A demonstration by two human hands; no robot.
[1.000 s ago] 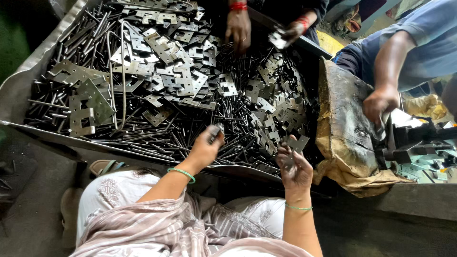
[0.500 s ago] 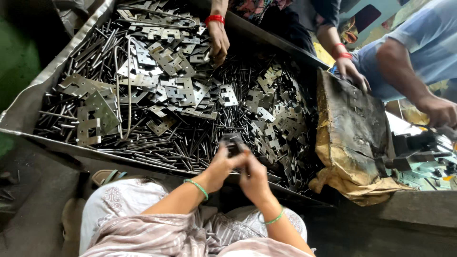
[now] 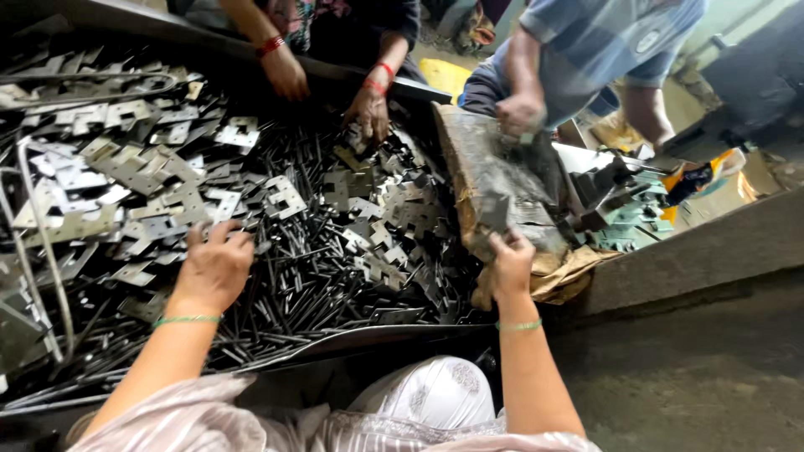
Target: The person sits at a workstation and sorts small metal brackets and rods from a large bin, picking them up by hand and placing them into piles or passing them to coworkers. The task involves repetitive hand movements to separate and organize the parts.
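Note:
A big dark tray [image 3: 394, 336] holds a heap of flat notched metal plates [image 3: 142, 180] and thin dark metal rods [image 3: 318, 289]. My left hand [image 3: 213, 269] rests palm down on the rods and plates near the tray's front, fingers spread; whether it grips anything is hidden. My right hand [image 3: 509, 264] reaches right over the tray's edge and holds a small dark metal plate [image 3: 496, 213] up against the worn brown sacking [image 3: 502, 188] draped there. Both my wrists wear green bangles.
Across the tray, another person's two hands [image 3: 368, 109] with red bangles pick among the plates. A person in a blue shirt [image 3: 603, 42] works at the right with a hand [image 3: 519, 113] on the sacking. A metal press tool [image 3: 603, 188] stands beside greenish plates. Concrete floor [image 3: 695, 377] lies at right.
My hands, together at the tray's front half a second ago, have parted: the left went left onto the pile, the right went right to the sacking with a plate. The view shifted right.

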